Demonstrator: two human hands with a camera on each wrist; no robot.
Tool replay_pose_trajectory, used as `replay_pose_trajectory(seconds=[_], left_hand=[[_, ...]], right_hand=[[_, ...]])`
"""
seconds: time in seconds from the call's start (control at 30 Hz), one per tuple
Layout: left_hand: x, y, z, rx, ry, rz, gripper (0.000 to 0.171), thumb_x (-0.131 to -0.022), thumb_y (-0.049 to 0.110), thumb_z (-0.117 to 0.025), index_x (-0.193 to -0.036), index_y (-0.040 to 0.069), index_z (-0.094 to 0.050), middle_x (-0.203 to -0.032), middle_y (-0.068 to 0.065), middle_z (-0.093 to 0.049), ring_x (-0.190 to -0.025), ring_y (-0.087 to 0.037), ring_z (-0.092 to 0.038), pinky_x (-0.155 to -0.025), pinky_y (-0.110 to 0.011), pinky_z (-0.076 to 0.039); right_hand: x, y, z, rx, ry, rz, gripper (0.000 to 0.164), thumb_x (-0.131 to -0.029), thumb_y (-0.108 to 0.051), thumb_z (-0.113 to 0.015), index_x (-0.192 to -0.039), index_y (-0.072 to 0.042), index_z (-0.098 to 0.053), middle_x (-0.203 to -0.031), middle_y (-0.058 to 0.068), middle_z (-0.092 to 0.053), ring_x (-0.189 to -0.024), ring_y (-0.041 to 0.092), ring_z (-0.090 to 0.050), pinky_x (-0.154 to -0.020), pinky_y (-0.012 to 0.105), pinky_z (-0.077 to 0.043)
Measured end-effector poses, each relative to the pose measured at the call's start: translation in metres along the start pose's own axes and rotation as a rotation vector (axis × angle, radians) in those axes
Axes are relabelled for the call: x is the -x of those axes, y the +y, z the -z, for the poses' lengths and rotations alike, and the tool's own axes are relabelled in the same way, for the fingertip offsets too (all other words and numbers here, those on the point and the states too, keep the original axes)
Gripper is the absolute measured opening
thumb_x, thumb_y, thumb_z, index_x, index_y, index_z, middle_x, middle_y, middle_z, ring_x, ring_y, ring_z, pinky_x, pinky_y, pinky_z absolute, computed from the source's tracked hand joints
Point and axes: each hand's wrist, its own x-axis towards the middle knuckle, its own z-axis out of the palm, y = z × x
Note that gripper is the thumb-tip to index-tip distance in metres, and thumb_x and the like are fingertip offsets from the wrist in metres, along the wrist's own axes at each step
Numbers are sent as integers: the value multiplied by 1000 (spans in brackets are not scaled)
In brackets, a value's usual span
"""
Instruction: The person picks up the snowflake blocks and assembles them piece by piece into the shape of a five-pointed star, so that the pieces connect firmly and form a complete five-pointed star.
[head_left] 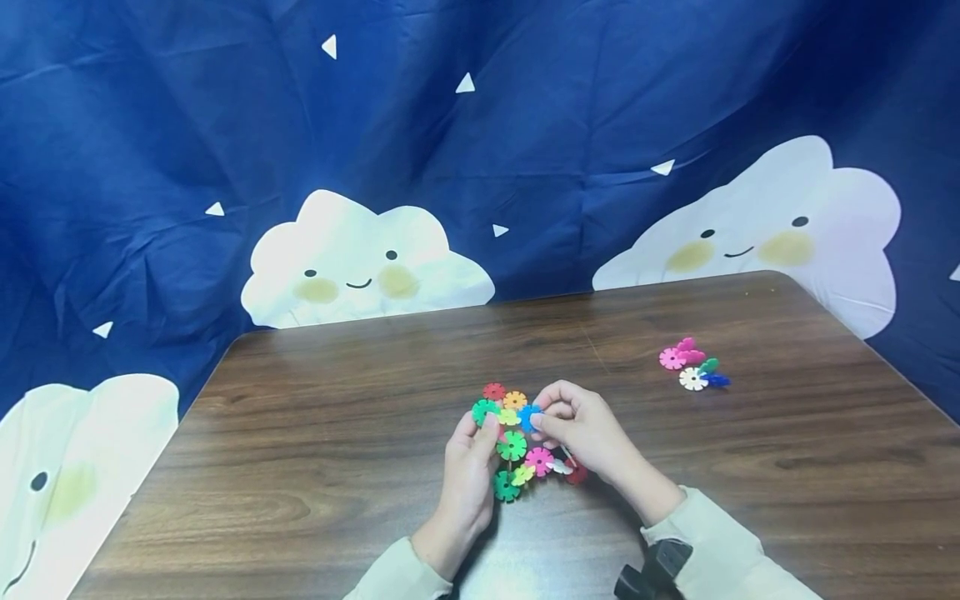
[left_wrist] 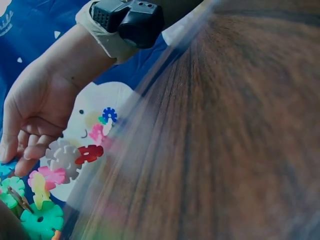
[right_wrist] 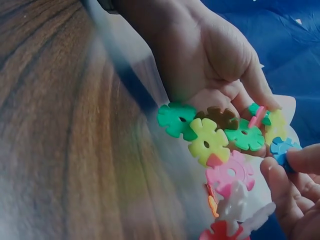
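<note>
A joined chain of notched plastic snowflake discs (head_left: 512,446) in green, yellow, pink, orange, red and white is held just over the table. My left hand (head_left: 471,471) grips its left side, with the thumb near the upper green disc (head_left: 485,412). Between thumb and fingers, my right hand (head_left: 592,429) pinches a blue disc (head_left: 529,417) at the chain's upper right, against a yellow disc (head_left: 509,417). The right wrist view shows the blue disc (right_wrist: 284,152) meeting the yellow one (right_wrist: 275,128); whether they are locked together I cannot tell. White and red discs (right_wrist: 222,232) form the chain's other end.
Farther back on the right of the brown wooden table (head_left: 337,400) lies a small group of loose discs: pink ones (head_left: 672,358), a white one (head_left: 693,379), a green one (head_left: 708,365) and a dark blue one (head_left: 718,381). Behind the table hangs a blue curtain (head_left: 525,125) with white clouds.
</note>
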Motion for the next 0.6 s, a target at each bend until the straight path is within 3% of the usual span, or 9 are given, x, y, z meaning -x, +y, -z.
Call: replay_pose_trajectory(seconds=[0.17, 0.33, 0.47, 0.6], left_hand=[[1, 0, -1, 20, -12, -17, 7, -93, 18, -54, -92, 11, -55, -66, 8, -54, -58, -4, -45, -61, -18, -41], [1, -1, -3, 42, -14, -36, 9, -92, 17, -55, -96, 9, -55, -70, 8, -57, -65, -5, -52, -67, -20, -46], [1, -2, -4, 54, -24, -53, 6, -93, 15, -54, -95, 9, -54, -73, 7, -58, -70, -5, -55, -70, -21, -48], [1, -4, -4, 58, -31, -69, 4, -93, 14, -53, -92, 10, -53, -73, 6, -57, -71, -5, -55, -68, -20, -47]], right_hand=[[1, 0, -4, 23, 43, -23, 10, -84, 3, -61, -90, 3, -54, -71, 11, -66, -62, 12, -61, -49, 23, -48], [2, -1, -7, 17, 68, -38, 10, -85, 3, -61, -91, 4, -53, -72, 12, -66, -62, 12, -61, -54, 23, -51], [3, -2, -8, 32, 89, -52, 10, -85, 0, -61, -90, 2, -53, -68, 10, -65, -58, 11, -57, -44, 21, -43], [4, -3, -9, 47, 109, -45, 9, -85, 2, -61, -89, 2, -53, -66, 8, -62, -57, 10, -56, -46, 19, -43]])
